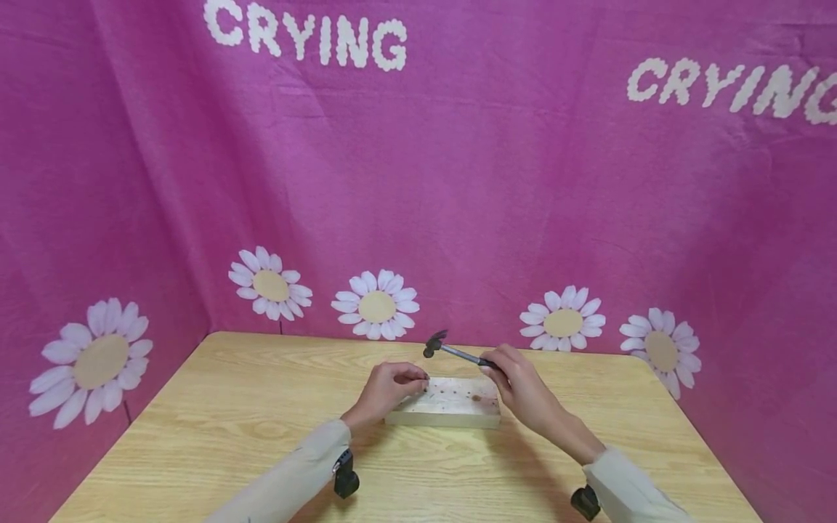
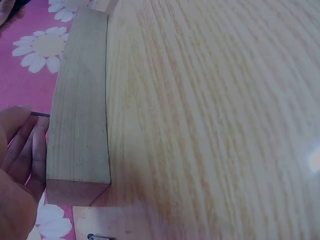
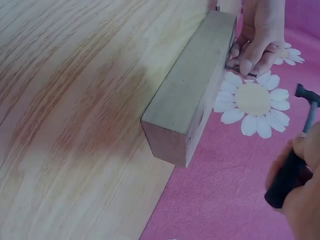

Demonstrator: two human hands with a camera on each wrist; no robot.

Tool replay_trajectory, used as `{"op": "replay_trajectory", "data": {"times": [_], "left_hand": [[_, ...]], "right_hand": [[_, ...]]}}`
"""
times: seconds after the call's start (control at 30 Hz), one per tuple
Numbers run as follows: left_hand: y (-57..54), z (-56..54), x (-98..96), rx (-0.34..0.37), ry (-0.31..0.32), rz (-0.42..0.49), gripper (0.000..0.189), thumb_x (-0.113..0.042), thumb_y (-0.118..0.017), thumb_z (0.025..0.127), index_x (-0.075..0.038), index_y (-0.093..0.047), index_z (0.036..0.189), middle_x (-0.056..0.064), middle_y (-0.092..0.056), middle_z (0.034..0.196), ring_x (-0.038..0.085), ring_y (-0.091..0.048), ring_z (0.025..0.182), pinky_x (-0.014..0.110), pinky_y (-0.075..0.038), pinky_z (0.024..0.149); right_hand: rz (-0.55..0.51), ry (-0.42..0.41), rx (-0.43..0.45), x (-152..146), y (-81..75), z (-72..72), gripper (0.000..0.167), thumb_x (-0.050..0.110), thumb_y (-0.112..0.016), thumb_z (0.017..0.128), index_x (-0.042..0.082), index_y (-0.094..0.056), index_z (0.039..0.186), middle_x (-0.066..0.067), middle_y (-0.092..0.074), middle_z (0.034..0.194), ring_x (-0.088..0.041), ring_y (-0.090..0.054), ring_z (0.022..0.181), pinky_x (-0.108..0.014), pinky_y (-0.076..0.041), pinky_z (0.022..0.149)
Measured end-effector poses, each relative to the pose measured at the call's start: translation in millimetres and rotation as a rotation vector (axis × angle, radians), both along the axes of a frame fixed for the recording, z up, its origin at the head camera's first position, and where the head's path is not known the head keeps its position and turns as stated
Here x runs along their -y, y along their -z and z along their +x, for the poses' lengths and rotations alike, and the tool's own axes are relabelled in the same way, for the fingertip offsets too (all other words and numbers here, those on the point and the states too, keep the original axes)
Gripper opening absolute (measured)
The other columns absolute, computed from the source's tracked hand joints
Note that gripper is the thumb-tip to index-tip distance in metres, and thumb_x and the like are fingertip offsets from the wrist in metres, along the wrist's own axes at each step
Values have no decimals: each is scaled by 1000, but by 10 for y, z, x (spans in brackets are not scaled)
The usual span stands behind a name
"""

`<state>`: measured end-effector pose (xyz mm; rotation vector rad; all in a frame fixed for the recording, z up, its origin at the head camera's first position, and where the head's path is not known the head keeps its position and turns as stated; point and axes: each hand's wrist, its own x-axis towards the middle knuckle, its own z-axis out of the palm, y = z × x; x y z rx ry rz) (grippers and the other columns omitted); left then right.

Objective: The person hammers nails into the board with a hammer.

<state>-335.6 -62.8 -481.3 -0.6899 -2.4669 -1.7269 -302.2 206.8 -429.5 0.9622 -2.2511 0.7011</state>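
Observation:
A pale wooden block [image 1: 445,419] lies on the table, its top dotted with small dark marks. At the block's left end, my left hand [image 1: 386,392] pinches a thin dark nail [image 2: 40,114] between thumb and fingers, point against the top face. My other fingers rest at the wood. The right hand [image 1: 523,385] grips a claw hammer [image 1: 463,354] by its black handle. Its dark metal head is raised above the block, a little beyond the nail. In the right wrist view, the nail [image 3: 231,68] sticks out from the block's face.
The light wood-grain table [image 1: 248,407] ends at a pink cloth backdrop [image 1: 458,203] with daisies and white lettering. Past the block's end in the left wrist view lies a small metal piece [image 2: 100,237]. Black wrist cameras sit below both sleeves.

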Motion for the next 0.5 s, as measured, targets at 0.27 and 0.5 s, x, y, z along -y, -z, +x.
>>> {"op": "replay_trajectory", "data": {"times": [0.27,0.5], "left_hand": [[15,-19,5,-20,-14,-32,11,-6,-76,95,-3,-80,105,10,-80,101,9,-71,86,19,-55,78],[40,-29,9,-19,-14,-55,12,-9,-76,96,-6,-81,107,6,-80,103,8,-71,89,20,-56,82]], "right_hand": [[127,24,91,6,15,6,10,-9,-72,92,-1,-71,98,0,-58,85,-9,-51,79,-25,-49,67],[32,-21,-7,25,66,-2,13,-11,-72,91,-2,-70,101,-1,-59,89,-9,-51,80,-25,-48,66]]}}
